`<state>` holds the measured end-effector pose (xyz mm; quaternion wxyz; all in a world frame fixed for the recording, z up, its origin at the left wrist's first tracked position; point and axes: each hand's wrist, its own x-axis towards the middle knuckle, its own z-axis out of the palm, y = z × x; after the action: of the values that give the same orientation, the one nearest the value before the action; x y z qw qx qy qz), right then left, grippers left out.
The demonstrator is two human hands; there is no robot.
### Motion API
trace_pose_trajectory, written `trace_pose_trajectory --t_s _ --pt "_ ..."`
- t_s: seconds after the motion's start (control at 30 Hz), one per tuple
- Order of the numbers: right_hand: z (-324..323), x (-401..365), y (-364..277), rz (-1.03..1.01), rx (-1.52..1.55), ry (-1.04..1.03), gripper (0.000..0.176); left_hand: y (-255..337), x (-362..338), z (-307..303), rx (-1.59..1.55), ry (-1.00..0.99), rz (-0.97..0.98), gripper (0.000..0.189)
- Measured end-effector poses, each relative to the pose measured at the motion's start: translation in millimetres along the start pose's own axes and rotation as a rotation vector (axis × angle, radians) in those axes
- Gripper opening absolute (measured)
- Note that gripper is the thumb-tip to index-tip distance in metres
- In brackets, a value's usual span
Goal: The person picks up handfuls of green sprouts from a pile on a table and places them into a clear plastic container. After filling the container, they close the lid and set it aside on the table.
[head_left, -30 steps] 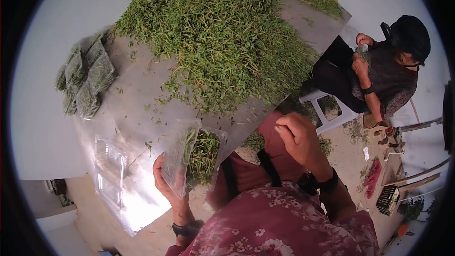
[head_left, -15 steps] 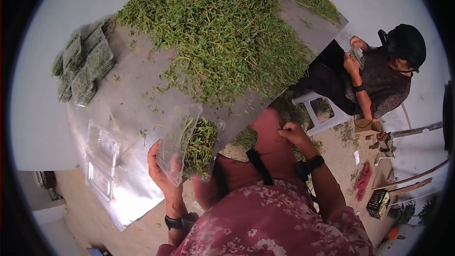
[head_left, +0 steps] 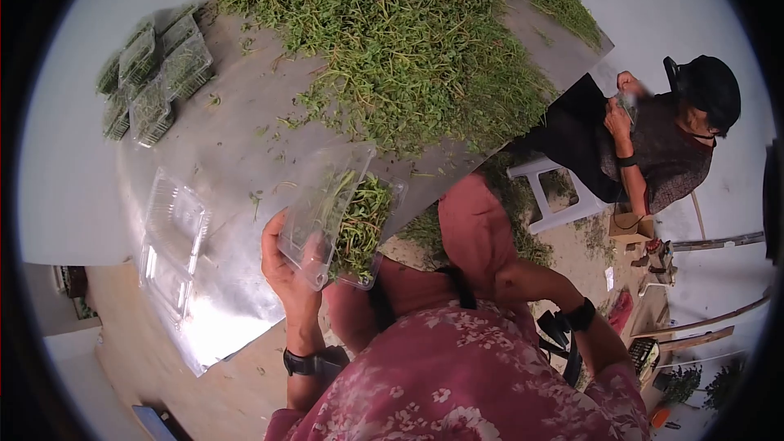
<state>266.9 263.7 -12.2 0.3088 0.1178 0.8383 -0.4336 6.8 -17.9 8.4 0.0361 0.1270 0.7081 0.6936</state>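
My left hand (head_left: 287, 265) holds a clear plastic clamshell box (head_left: 306, 233) above the table's near edge, its fingers wrapped round the lid side. The hinged lid stands raised and tilted. Green leafy stems (head_left: 359, 233) fill the other half of the box, some of them showing through the lid. My right hand (head_left: 523, 282) is low over my right thigh, apart from the box; its fingers are turned away and hidden. A large heap of the same greens (head_left: 408, 49) covers the far part of the metal table (head_left: 253, 131).
An unfilled open clamshell (head_left: 171, 237) lies at the table's left. Several filled boxes (head_left: 155, 73) are stacked behind it. On the right, a person (head_left: 678, 139) handles a small clear pack (head_left: 626, 108) near a white stool (head_left: 559, 196). A cardboard box (head_left: 630, 227) stands on the floor.
My right hand has drawn back toward my body, from beside my knee to over my thigh. The box in my left hand has shifted slightly up and right in view.
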Motion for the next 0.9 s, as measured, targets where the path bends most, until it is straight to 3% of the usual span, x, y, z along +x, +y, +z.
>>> trace_pose_trajectory --t_s 0.1,0.2,0.37,0.47,0.57,0.67,0.9 --pt "-14 6 -17 0.020 -0.112 0.325 0.013 -1 0 -2 -0.015 -0.015 -0.012 0.046" --pt "-43 15 -39 -0.109 -0.113 0.571 0.022 -4 0 -3 -0.051 -0.019 -0.008 0.047" --pt "-95 39 -88 -0.273 -0.433 0.926 0.036 -4 1 -3 -0.076 -0.029 -0.006 0.048" --pt "-117 60 -98 -0.311 -0.496 0.841 0.032 -3 0 -3 -0.079 -0.034 -0.013 0.048" --pt "-131 78 -96 -0.287 -0.541 0.629 0.028 -8 1 -3 -0.121 -0.048 -0.024 0.046" --pt "-143 85 -112 -0.138 -0.526 0.500 0.028 -12 2 -6 -0.015 -0.049 0.027 0.044" --pt "-162 100 -107 -0.150 -0.602 0.332 0.032 -5 3 0 -0.039 -0.027 0.003 0.041"
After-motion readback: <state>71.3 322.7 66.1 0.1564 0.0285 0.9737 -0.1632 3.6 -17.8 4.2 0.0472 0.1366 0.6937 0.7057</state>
